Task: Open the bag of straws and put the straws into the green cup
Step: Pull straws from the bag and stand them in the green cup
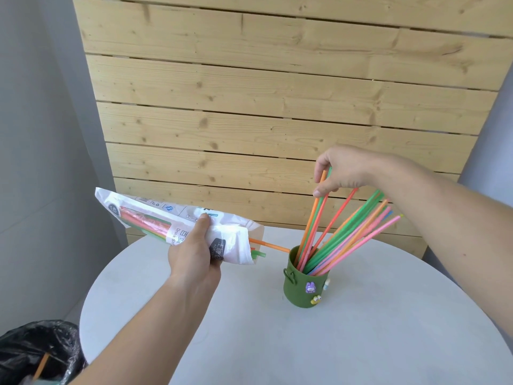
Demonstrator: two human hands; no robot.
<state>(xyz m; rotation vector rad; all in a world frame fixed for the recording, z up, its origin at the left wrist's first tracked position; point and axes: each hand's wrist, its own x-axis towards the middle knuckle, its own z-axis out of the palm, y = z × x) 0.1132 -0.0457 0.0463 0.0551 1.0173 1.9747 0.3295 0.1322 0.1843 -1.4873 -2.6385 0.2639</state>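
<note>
Right hand (pixel 337 169) pinching straws (pixel 316 218) above green cup (pixel 301 290)

One green cup (pixel 302 290) stands on one round white table (pixel 305 343). The straws (pixel 361 213) fanned out of it come to roughly a dozen; they overlap too much for an exact count. Two of them, one orange and one green, are pinched near their tops by the right hand (pixel 341 170). One printed bag (pixel 155 215) sits in the left hand (pixel 194 251), so two hands in all. Two tips poke from its mouth: one orange straw end (pixel 272 245) and one green straw end (pixel 259 255). Those inside cannot be counted. The cup carries three small charms: one purple charm (pixel 309 287), one white charm (pixel 327 283) and one yellow charm (pixel 316 300). It also has one ring handle (pixel 288 275). One black bin bag (pixel 33 345) fills the lower left corner, with one orange stick (pixel 41 365) in it.
</note>
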